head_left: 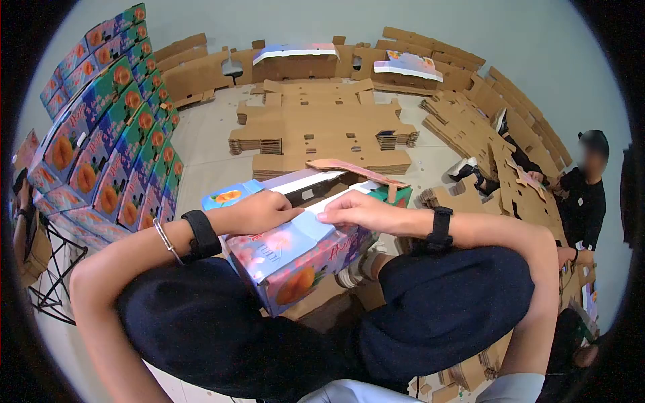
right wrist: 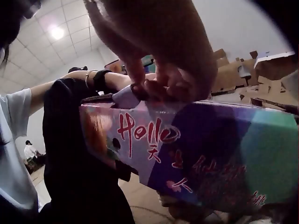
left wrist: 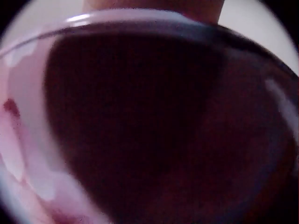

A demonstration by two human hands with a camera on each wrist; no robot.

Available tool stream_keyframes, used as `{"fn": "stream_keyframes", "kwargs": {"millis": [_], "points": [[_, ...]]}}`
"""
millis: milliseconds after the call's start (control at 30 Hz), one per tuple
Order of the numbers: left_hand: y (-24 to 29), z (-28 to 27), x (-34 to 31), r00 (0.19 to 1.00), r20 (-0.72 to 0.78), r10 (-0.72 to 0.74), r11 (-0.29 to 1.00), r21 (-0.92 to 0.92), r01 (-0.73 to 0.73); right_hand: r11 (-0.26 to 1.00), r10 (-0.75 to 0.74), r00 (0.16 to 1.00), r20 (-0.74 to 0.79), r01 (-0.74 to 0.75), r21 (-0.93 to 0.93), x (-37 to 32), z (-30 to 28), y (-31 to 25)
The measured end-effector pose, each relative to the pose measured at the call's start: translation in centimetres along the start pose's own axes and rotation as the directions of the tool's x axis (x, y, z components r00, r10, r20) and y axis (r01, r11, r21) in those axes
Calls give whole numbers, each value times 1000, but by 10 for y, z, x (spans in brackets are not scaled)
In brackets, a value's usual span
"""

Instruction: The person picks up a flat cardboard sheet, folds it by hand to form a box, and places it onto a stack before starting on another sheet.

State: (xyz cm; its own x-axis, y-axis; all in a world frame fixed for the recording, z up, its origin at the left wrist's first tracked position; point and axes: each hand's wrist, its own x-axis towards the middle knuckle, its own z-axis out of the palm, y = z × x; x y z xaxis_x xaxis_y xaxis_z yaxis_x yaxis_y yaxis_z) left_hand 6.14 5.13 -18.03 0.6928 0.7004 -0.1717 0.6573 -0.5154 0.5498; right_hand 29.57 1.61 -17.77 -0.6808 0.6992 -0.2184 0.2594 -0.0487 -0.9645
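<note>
A printed fruit carton, pink and purple with peach pictures, lies tilted between the person's knees, partly open on top. The left hand is on its near top, fingers curled at a pale flap. The right hand pinches the same flap's edge between thumb and fingers. In the right wrist view, the right hand bends down over the top edge of the carton, above the red "Hello" lettering. Dark blur and a pink printed surface fill the left wrist view.
Finished-looking printed cartons are stacked high at the left. Flat brown cardboard lies in piles ahead, with more sheets along the walls. Another person in black sits at the right among cardboard. A black folding frame stands at the left.
</note>
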Motion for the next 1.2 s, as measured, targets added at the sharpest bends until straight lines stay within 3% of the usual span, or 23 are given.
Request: {"fn": "stream_keyframes", "kwargs": {"millis": [133, 200, 333, 567, 767, 833, 900, 967, 1067, 1200], "points": [[-8, -1, -1, 998, -54, 32, 999, -17, -33, 995, -82, 997, -11, 82, 48, -4, 1, -4], [-7, -5, -3, 996, 10, -88, 994, -57, 89, 996, -77, 997, -16, 78, 45, -6, 4, -4], [-5, -7, 0, 999, 21, -36, 999, -15, 36, 994, -84, 996, 2, 84, 64, -5, 1, -5], [-8, -5, 2, 999, -39, -29, 994, -110, 24, 989, -96, 993, -64, 102, 105, -6, -1, -10], [-12, -6, 3, 997, 8, -72, 982, -173, 73, 995, -103, 994, -32, 102, -13, -4, -1, -8], [-9, -8, 1, 994, 40, -97, 976, -193, 103, 905, -311, 950, -29, 287, -313, -9, 1, -13], [-5, -11, -3, 990, 60, -125, 968, -213, 135, 901, -308, 951, -17, 286, -327, -6, 0, -10], [-10, -7, -2, 992, 28, -123, 968, -215, 126, 920, -365, 931, -34, 354, -169, -2, 1, -4], [-12, -7, 1, 993, 6, -116, 968, -224, 114, 945, -326, 938, -114, 322, -52, 0, 2, -7], [-13, -5, 2, 991, 6, -132, 957, -261, 129, 951, -306, 944, -121, 308, -2, 1, 1, -8]]}}
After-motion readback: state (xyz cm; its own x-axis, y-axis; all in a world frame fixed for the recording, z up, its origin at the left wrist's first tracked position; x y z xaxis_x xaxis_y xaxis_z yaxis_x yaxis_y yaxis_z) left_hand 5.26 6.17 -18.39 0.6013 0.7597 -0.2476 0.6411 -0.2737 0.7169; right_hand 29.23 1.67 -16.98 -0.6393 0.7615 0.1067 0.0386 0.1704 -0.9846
